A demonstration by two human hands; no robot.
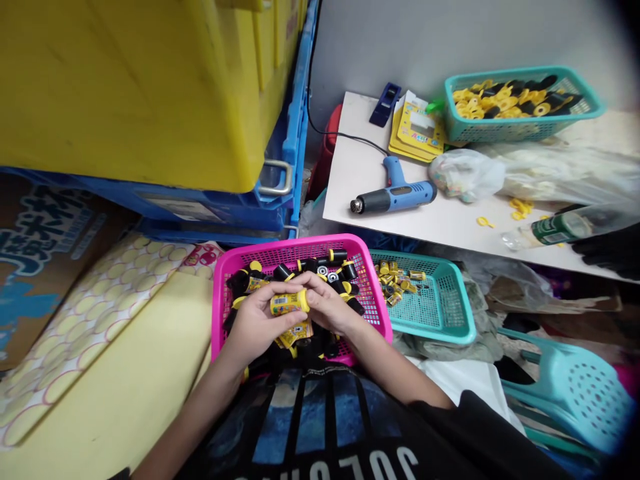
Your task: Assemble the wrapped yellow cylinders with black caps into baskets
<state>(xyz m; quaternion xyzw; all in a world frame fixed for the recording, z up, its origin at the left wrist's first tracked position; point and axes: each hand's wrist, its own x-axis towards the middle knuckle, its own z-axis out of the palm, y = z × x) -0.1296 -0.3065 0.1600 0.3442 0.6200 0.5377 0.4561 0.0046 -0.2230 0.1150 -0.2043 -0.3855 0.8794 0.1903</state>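
Observation:
Both my hands meet over a pink basket (223, 313) that rests on my lap. Between them is a small yellow tube (289, 303) with a printed label, lying sideways. My left hand (253, 323) cups it from below with curled fingers, and under that hand some yellow labels show. My right hand (327, 303) pinches the tube's right end. The basket holds several small black and yellow tubes (340, 270).
A teal basket (440, 313) with several small yellow pieces lies right of the pink one. On the white table (350, 173) are a blue heat gun (393, 193), plastic bags, yellow cards and another teal basket (520, 107). Yellow and blue crates (150, 87) stack at left; a teal chair (575, 393) is at right.

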